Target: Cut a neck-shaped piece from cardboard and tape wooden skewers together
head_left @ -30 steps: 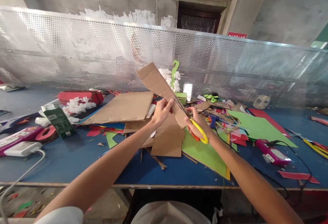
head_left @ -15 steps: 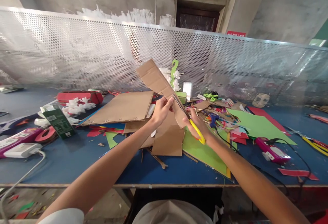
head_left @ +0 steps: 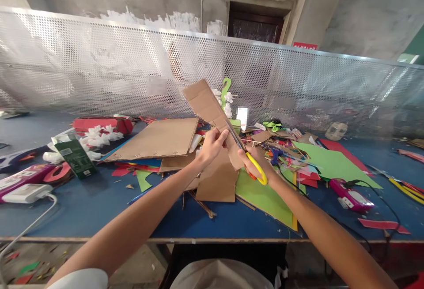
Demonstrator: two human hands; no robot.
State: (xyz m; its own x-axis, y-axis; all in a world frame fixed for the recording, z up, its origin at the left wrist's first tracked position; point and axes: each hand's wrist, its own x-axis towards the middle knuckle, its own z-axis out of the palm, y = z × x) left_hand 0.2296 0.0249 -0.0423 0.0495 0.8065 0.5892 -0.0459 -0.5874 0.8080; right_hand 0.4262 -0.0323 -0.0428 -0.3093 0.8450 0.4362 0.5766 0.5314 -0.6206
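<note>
Left hand [head_left: 213,144]: closed on the cardboard strip [head_left: 206,106], thumb on the near face, fingers mostly hidden behind. Right hand [head_left: 255,160], at 4 o'clock from the left: closed round the yellow-handled scissors [head_left: 261,175]. The strip is centre view, tilted, top end toward 11 o'clock, bottom toward 5, above the loose cardboard piece [head_left: 217,183]. Blades lie along its right-hand edge, tips toward 11; can't tell how far they're parted.

Looks like a lengthwise trim. To do it well: pinch firmly near the cut so the board doesn't flex, but hold the left thumb to the 9 o'clock side of the blade line; it sits near it. Line the blades up parallel to the long edge, work the board deep toward the pivot, and take long, even bites. Thick board will likely fight the tips and crush. Feed the strip toward 5 rather than twisting your right wrist. Probably best done raised, away from the green sheet [head_left: 261,200] at 6 o'clock from your right hand.
</note>
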